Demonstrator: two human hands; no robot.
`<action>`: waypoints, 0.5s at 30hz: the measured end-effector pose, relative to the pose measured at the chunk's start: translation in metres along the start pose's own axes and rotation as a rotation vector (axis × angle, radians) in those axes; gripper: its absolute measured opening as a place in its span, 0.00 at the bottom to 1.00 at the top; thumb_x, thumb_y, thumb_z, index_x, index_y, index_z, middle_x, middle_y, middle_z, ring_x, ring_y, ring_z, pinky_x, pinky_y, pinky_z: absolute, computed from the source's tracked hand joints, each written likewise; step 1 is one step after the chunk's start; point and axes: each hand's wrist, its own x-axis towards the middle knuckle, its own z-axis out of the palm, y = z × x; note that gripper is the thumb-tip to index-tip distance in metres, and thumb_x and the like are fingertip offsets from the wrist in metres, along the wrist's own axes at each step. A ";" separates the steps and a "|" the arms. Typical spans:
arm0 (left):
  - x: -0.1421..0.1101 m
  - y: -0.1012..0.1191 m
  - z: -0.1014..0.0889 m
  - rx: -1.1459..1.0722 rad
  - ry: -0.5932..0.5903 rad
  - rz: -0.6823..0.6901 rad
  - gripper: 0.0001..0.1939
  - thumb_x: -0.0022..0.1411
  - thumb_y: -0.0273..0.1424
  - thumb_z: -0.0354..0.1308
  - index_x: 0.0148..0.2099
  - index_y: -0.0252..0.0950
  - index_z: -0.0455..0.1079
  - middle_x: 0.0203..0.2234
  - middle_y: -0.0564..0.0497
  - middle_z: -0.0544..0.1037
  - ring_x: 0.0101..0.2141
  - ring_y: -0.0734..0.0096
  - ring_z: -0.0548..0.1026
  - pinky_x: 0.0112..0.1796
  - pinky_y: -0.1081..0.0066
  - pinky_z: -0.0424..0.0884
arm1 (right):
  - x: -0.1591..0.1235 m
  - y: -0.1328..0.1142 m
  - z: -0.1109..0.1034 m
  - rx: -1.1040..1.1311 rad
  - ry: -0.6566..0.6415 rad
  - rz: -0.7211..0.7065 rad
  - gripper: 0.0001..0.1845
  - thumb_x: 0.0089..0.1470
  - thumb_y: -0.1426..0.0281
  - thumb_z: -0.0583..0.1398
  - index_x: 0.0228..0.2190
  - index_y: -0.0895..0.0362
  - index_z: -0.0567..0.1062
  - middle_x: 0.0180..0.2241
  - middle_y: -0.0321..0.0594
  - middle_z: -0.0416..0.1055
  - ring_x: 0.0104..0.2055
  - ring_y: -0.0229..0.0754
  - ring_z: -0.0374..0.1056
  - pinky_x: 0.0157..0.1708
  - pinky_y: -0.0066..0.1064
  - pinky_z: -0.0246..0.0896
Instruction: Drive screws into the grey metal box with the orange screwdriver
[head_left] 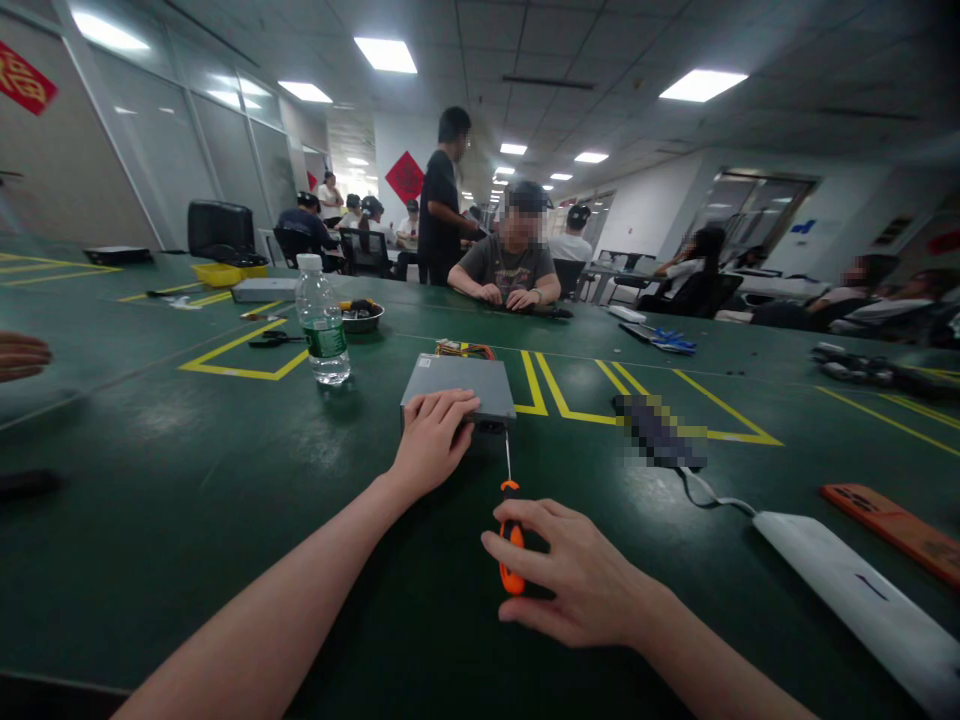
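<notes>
A grey computer power supply point(465, 382) lies on the green table, its bundle of coloured cables showing at the far side. My left hand point(435, 430) grips its near left part, with the fingers over the top and the thumb by the front edge. In my right hand point(559, 570) is a screwdriver point(512, 555) with an orange and black handle, held between thumb and fingers. Its thin shaft points away from me, and the tip meets the front face of the power supply near the right corner. The screw itself is too small to make out.
Left of the power supply stands a clear water bottle point(324, 325), with a metal bowl point(362, 316) of parts behind it. To the right lie a blurred dark device point(660, 430), a cabled white power bank point(855, 590) and an orange phone point(896, 525). A person point(510, 255) sits opposite.
</notes>
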 end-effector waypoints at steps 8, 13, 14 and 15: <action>-0.001 0.000 0.001 0.001 0.001 -0.005 0.14 0.62 0.29 0.50 0.50 0.43 0.64 0.51 0.51 0.70 0.51 0.63 0.64 0.49 0.59 0.54 | -0.002 0.001 0.008 -0.005 0.083 -0.035 0.17 0.57 0.60 0.52 0.41 0.61 0.67 0.44 0.52 0.68 0.36 0.43 0.68 0.33 0.35 0.63; 0.000 0.000 0.001 -0.005 0.005 -0.005 0.15 0.62 0.29 0.50 0.51 0.43 0.64 0.50 0.51 0.70 0.51 0.63 0.65 0.49 0.60 0.54 | -0.004 0.001 0.007 0.059 0.079 0.024 0.18 0.57 0.58 0.52 0.40 0.60 0.67 0.43 0.51 0.68 0.39 0.44 0.68 0.35 0.34 0.64; 0.000 0.000 0.001 -0.005 0.008 -0.004 0.15 0.62 0.29 0.50 0.51 0.43 0.64 0.50 0.51 0.70 0.51 0.63 0.65 0.49 0.60 0.54 | -0.003 0.000 0.005 0.053 0.050 0.028 0.19 0.57 0.58 0.52 0.42 0.60 0.66 0.44 0.52 0.67 0.40 0.44 0.68 0.36 0.35 0.64; 0.000 0.000 0.001 -0.005 0.010 -0.003 0.15 0.62 0.29 0.50 0.50 0.43 0.64 0.50 0.51 0.70 0.51 0.63 0.65 0.49 0.60 0.54 | -0.002 0.000 0.003 0.039 0.022 0.022 0.20 0.57 0.58 0.52 0.44 0.59 0.66 0.45 0.52 0.67 0.41 0.45 0.67 0.36 0.35 0.64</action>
